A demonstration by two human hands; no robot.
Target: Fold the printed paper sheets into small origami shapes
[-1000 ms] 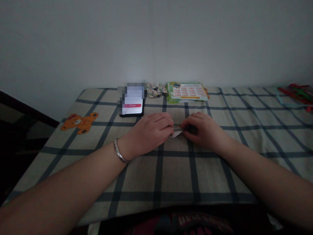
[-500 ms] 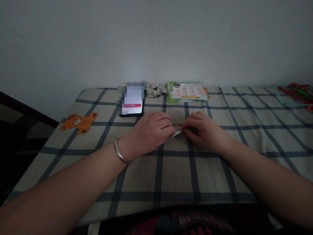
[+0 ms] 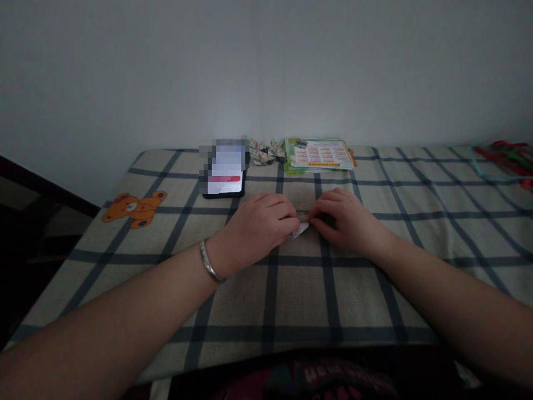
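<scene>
A small folded piece of printed paper (image 3: 302, 217) lies low over the checked cloth, between my two hands. My left hand (image 3: 266, 225), with a silver bangle at its wrist, has its fingers closed on the paper's left end and hides part of it. At the right end, my right hand (image 3: 339, 219) pinches the paper between thumb and fingertips. A white flap of the paper points down toward me between the hands.
A lit phone (image 3: 226, 169) lies beyond my left hand. Folded paper pieces (image 3: 266, 153) sit beside a stack of printed sheets (image 3: 320, 155) near the wall. Red and green items (image 3: 510, 158) lie far right. The checked tablecloth (image 3: 233, 311) shows an orange bear (image 3: 135, 208).
My left hand has shifted slightly right, and the white flap of the paper shows a little lower. My right hand has barely moved.
</scene>
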